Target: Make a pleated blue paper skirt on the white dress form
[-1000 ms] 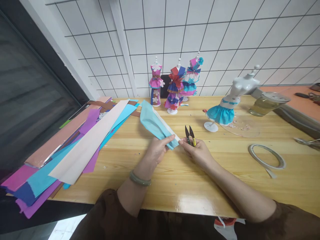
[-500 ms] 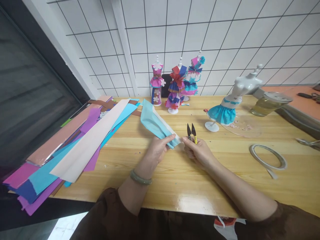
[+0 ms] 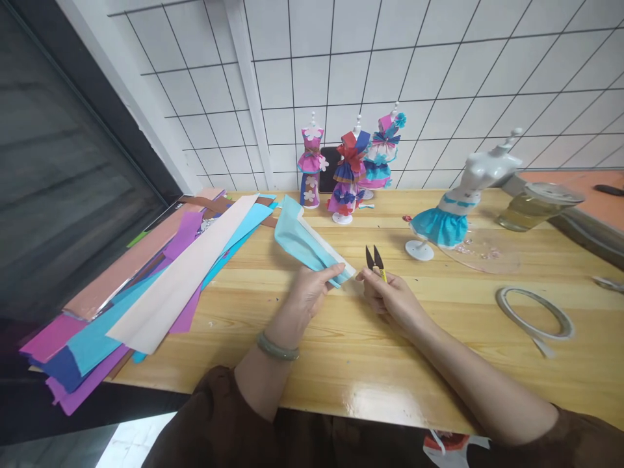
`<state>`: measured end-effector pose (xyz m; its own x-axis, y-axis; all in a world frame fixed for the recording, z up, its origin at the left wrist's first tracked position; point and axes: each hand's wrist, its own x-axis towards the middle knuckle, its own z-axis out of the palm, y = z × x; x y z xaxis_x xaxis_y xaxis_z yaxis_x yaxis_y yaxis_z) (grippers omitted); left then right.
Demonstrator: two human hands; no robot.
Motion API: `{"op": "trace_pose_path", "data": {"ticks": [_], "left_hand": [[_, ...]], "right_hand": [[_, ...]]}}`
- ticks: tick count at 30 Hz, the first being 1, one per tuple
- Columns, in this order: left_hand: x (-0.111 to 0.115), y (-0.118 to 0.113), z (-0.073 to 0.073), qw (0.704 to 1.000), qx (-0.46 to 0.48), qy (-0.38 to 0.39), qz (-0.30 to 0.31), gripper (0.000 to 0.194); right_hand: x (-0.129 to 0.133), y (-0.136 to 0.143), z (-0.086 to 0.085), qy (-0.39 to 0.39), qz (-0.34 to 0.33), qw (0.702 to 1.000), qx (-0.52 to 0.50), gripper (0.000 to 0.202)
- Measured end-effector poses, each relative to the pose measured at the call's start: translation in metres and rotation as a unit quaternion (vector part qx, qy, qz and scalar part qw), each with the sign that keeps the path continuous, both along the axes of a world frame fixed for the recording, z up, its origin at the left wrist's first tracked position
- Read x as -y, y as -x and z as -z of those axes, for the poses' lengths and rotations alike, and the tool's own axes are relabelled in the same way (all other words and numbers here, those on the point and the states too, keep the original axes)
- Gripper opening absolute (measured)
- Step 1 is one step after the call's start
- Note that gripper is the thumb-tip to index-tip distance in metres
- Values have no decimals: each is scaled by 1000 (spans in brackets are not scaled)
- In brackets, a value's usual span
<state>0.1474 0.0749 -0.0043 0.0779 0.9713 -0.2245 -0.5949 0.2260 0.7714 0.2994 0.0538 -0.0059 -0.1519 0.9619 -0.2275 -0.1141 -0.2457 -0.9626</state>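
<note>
My left hand (image 3: 314, 286) is closed on a folded strip of light blue crepe paper (image 3: 303, 239), with the thumb pressed on its near end. A white strip that looks like double-sided tape (image 3: 325, 242) runs along the paper's right edge. My right hand (image 3: 390, 296) holds thread snips (image 3: 375, 259) with dark blades pointing up and a yellow handle in the palm. The right thumb and forefinger are pinched together just off the strip's end; whether anything small is between them cannot be made out.
Coloured crepe paper sheets (image 3: 185, 273) are piled at the left. Several small dressed mannequins (image 3: 312, 162) stand at the back. To the right are a white mannequin in a blue skirt (image 3: 441, 221), a tape roll (image 3: 565, 325) and a cup of yellowish liquid (image 3: 524, 211).
My right fingers have moved slightly away from the end of the strip, leaving a small gap. The whole view has shifted a little, so things sit farther right.
</note>
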Motion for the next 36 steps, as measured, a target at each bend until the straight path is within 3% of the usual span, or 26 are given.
{"op": "trace_pose_path", "data": {"ticks": [4,12,25,36], "left_hand": [[-3,3,-1,999,18,-11,-30,31],[-5,9,-10,999,6,-1,-47,36],[-5,8,-8,999,-24,-9,-42,34],[-2,7,-5,998,-60,-30,4,27]], "right_hand": [[-1,0,5,47,-73,996,-21,51],[4,-2,5,34,-134,990,3,46],[4,-1,0,24,-129,991,34,44],[5,2,-2,19,-136,990,44,43]]}}
